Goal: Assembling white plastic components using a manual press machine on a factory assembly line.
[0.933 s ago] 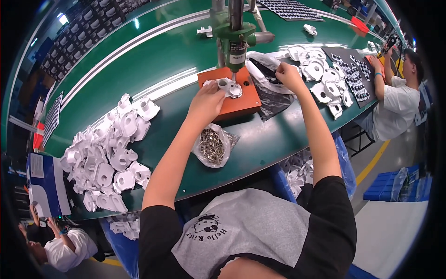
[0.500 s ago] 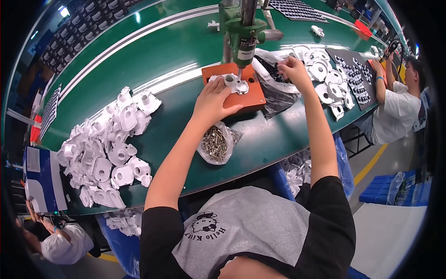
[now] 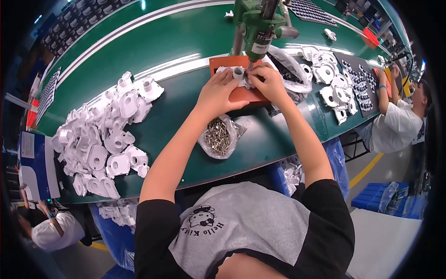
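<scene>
A white plastic part [image 3: 238, 73] with a round upright collar lies on an orange block [image 3: 241, 95] beneath a green press [image 3: 261, 35]. My left hand [image 3: 216, 94] holds this part down from the left, fingertips on it and thumb stretched along the block's front. At the part's right side, just below the press's spindle [image 3: 250, 65], the fingers of my right hand [image 3: 268, 83] are pinched together; what they hold is hidden. Right behind that hand is an open clear bag [image 3: 299, 87] with small dark pieces. A bag of metal pins or screws [image 3: 217, 138] sits in front of the block.
White plastic parts [image 3: 100, 144] are heaped on the left of the green table, and another pile [image 3: 332, 88] lies at the right. Beyond it, a dark tray [image 3: 357, 88] holds rows of black-and-white pieces. A person [image 3: 395, 111] works at the far right. Blue bins [image 3: 111, 228] stand below the table edge.
My right hand has left the bag of dark pieces and moved left onto the white part on the orange block. My left hand stays on that part. The view has shifted slightly.
</scene>
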`<state>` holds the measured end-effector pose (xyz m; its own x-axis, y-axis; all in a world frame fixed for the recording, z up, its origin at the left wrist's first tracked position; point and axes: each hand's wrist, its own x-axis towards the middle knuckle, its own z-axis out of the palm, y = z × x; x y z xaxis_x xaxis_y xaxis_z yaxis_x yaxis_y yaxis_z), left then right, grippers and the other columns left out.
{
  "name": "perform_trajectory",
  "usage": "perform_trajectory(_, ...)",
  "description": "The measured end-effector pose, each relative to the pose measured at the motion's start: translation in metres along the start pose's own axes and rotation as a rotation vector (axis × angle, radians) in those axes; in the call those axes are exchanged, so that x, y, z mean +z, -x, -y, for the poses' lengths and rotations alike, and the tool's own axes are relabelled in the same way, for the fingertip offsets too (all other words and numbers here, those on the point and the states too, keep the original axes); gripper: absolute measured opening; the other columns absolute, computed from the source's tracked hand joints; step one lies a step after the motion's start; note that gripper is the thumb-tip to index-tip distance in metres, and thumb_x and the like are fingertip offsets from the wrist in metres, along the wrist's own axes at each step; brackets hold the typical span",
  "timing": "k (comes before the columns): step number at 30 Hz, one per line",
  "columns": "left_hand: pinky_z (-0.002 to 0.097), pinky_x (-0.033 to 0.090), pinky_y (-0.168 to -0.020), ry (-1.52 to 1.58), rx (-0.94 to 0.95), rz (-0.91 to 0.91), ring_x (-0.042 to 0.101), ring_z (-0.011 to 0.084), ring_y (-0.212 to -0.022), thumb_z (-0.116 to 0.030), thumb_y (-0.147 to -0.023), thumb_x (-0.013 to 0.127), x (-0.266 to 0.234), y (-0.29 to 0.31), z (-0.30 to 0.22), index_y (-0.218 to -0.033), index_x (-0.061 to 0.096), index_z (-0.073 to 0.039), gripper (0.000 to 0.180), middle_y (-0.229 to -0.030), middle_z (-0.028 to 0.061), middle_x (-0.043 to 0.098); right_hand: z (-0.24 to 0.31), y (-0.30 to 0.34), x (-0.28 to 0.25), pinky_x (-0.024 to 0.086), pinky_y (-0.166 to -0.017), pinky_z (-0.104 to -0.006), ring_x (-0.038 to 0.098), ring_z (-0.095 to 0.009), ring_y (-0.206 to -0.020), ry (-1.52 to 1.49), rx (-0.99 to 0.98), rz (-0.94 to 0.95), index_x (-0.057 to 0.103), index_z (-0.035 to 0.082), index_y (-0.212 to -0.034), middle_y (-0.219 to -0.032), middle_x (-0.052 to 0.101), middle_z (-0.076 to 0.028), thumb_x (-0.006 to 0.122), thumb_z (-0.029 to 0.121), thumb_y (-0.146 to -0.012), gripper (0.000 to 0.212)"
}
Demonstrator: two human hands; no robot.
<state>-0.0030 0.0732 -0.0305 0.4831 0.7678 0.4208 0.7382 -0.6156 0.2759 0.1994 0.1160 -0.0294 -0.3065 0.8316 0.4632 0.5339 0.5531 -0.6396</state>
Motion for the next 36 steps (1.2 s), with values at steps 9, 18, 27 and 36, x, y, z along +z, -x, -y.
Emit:
perform_trajectory(9, 0.042, 0.041, -0.095, 0.136, -0.028, -0.09, 0.049, 0.0327, -0.114, -0.025, -0.084, 0.053, -0.002, -0.001, 0.003, -0.099, 0.06, -0.007, 0.024, -0.123, 0.0137, 0.055, 0.015, 0.009, -0.002, 0.043, -0.085, -0.0379, 0.055, -0.03, -0.095, 0.091, -0.099, 0.066, 0.063, -0.001, -0.095, -0.102, 0.062, -0.014, 0.061, 0.011, -0.078, 0.02)
perform_trajectory(18, 0.0413, 0.043, -0.092, 0.078, 0.012, -0.15, 0.051, 0.0291, -0.112, -0.018, -0.081, 0.051, 0.005, 0.004, 0.012, -0.102, 0.061, -0.008, 0.025, -0.118, 0.01, 0.056, 0.103, 0.063, 0.024, 0.042, -0.073, -0.0355, 0.052, -0.024, -0.08, 0.016, -0.443, 0.21, 0.064, 0.007, -0.079, -0.085, 0.058, -0.004, 0.069, 0.004, -0.066, 0.014)
perform_trajectory(27, 0.0413, 0.044, -0.086, 0.108, 0.024, -0.194, 0.053, 0.0289, -0.104, -0.017, -0.08, 0.051, 0.01, 0.001, 0.012, -0.095, 0.06, -0.008, 0.02, -0.11, 0.0072, 0.057, 0.11, 0.087, 0.077, 0.04, -0.07, -0.0348, 0.049, -0.022, -0.079, 0.178, -0.526, 0.286, 0.064, 0.007, -0.075, -0.076, 0.051, -0.003, 0.068, 0.012, -0.062, 0.014)
perform_trajectory(36, 0.041, 0.041, -0.096, 0.099, -0.004, -0.175, 0.049, 0.0286, -0.116, -0.016, -0.08, 0.052, 0.014, 0.002, 0.013, -0.097, 0.06, -0.005, 0.021, -0.117, 0.0104, 0.057, 0.108, 0.074, 0.068, 0.043, -0.071, -0.0359, 0.052, -0.025, -0.081, -0.198, -0.324, 0.333, 0.061, 0.005, -0.075, -0.077, 0.053, -0.006, 0.068, 0.004, -0.066, 0.011)
